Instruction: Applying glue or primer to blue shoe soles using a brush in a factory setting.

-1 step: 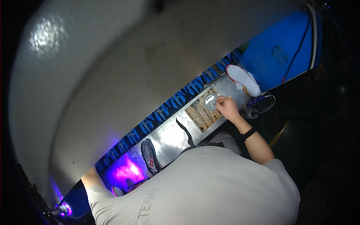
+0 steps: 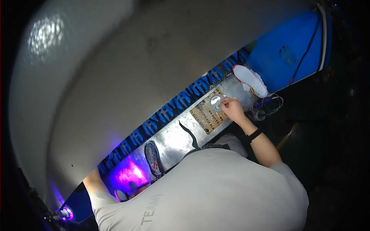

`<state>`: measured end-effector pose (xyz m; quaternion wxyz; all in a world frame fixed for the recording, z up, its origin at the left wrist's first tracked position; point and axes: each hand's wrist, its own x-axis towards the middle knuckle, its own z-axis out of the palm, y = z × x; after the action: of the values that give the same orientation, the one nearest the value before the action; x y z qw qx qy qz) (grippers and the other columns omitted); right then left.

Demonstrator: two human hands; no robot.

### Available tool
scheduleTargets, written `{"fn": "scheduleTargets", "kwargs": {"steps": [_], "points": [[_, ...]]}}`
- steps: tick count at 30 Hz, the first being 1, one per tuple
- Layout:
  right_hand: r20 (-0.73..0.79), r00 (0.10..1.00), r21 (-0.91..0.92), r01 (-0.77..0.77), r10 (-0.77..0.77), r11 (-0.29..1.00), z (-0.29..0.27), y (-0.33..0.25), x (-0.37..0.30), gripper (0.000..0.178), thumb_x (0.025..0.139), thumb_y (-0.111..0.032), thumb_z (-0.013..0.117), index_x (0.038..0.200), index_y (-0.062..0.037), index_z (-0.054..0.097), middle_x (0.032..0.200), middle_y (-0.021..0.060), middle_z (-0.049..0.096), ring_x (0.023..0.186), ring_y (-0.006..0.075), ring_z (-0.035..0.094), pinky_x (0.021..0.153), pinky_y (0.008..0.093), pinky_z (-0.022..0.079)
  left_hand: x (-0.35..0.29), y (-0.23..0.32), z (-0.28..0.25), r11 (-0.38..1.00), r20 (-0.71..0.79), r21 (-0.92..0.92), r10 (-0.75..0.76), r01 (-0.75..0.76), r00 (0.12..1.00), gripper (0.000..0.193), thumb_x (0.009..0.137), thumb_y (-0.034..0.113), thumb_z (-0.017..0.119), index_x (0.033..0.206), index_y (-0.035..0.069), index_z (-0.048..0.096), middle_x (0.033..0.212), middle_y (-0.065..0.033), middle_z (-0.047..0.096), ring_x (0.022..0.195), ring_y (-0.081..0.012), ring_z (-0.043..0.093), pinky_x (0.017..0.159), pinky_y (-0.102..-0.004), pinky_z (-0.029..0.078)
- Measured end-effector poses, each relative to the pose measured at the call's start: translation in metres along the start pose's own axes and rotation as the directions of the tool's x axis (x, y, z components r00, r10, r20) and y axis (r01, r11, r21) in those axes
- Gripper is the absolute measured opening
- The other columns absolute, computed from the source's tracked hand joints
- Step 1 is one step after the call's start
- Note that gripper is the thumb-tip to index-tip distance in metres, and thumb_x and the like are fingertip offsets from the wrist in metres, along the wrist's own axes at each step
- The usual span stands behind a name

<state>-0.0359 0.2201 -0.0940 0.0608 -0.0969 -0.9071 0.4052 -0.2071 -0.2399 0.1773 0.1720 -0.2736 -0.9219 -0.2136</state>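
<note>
My right hand (image 2: 232,109) is closed, its fingertips pinched together at the edge of a shiny, round, clear dish-like piece (image 2: 216,102). Whatever is between the fingers is too small to make out. Beneath lies a brown printed cardboard sheet (image 2: 204,116) on a metal bench (image 2: 169,135). Beyond the hand, to the upper right, is a white shoe (image 2: 249,80) with red edging. A dark shoe sole (image 2: 153,158) lies farther left, and a black curved strip (image 2: 188,133) is between it and the cardboard. My left forearm reaches under the grey cover, which hides that hand.
A large grey curved cover (image 2: 111,77) overhangs the bench. Blue racks (image 2: 165,113) line its lower edge. At right are a blue panel (image 2: 285,50) with a black cable, and a dark container (image 2: 259,114). Purple light glows from a lamp (image 2: 66,213) at lower left.
</note>
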Motion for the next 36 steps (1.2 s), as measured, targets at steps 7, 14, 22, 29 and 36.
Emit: {"fn": "scheduleTargets", "kwargs": {"steps": [7,14,22,29,36], "points": [[0.064,0.996,-0.09,-0.049,0.055,0.995,0.027,0.031,0.016,0.018,0.084,-0.021,0.064,0.085,-0.0052,0.072,0.08,0.0183,0.071,0.075,0.0383,0.069,0.071,0.0452,0.056,-0.094,0.024,-0.026,0.925,0.064,0.372,0.058,-0.078,0.996,0.02,0.088,0.007,0.067,0.105,-0.005,0.069,0.086,-0.0173,0.065,0.073,-0.0308,0.063,0.066,-0.0405,0.048],[0.129,0.99,-0.055,0.066,-0.058,0.996,0.001,0.017,0.026,0.017,0.084,-0.02,0.065,0.09,-0.0057,0.073,0.083,0.018,0.072,0.079,0.0368,0.069,0.073,0.045,0.056,-0.135,0.075,-0.016,0.668,-0.368,0.479,-0.436,0.569,0.821,0.035,0.098,0.027,0.06,0.107,-0.005,0.069,0.083,-0.0252,0.069,0.089,-0.0431,0.068,0.078,-0.0454,0.053],[-0.093,0.919,0.208,0.393,-0.382,0.896,-0.05,-0.022,0.009,0.012,0.086,0.0,0.066,0.097,0.0011,0.071,0.09,0.0156,0.07,0.078,0.0283,0.068,0.068,0.0358,0.053,-0.168,0.032,0.012,0.207,-0.031,-0.832,-0.944,0.515,0.329,0.023,0.09,0.017,0.068,0.104,-0.001,0.067,0.088,-0.0089,0.067,0.072,-0.0176,0.065,0.062,-0.0303,0.056],[0.204,0.936,0.162,0.256,-0.286,0.953,-0.015,0.049,0.031,0.014,0.091,-0.005,0.066,0.103,0.0019,0.069,0.096,0.0137,0.071,0.08,0.0232,0.067,0.07,0.0319,0.051,-0.176,0.134,0.047,-0.285,0.132,-0.921,-0.87,-0.265,0.476,0.066,0.097,0.049,0.049,0.135,-0.005,0.048,0.13,-0.0265,0.057,0.12,-0.0445,0.057,0.085,-0.0561,0.055],[0.004,0.847,0.179,0.523,-0.532,0.834,-0.031,0.016,0.022,0.015,0.092,-0.005,0.064,0.104,0.0027,0.07,0.098,0.0134,0.071,0.081,0.0204,0.066,0.072,0.0302,0.051,-0.178,0.143,0.068,-0.623,0.125,-0.651,-0.651,-0.434,0.749,0.076,0.1,0.051,0.04,0.15,-0.005,0.032,0.15,-0.0337,0.036,0.134,-0.0581,0.038,0.094,-0.0571,0.05]]}}
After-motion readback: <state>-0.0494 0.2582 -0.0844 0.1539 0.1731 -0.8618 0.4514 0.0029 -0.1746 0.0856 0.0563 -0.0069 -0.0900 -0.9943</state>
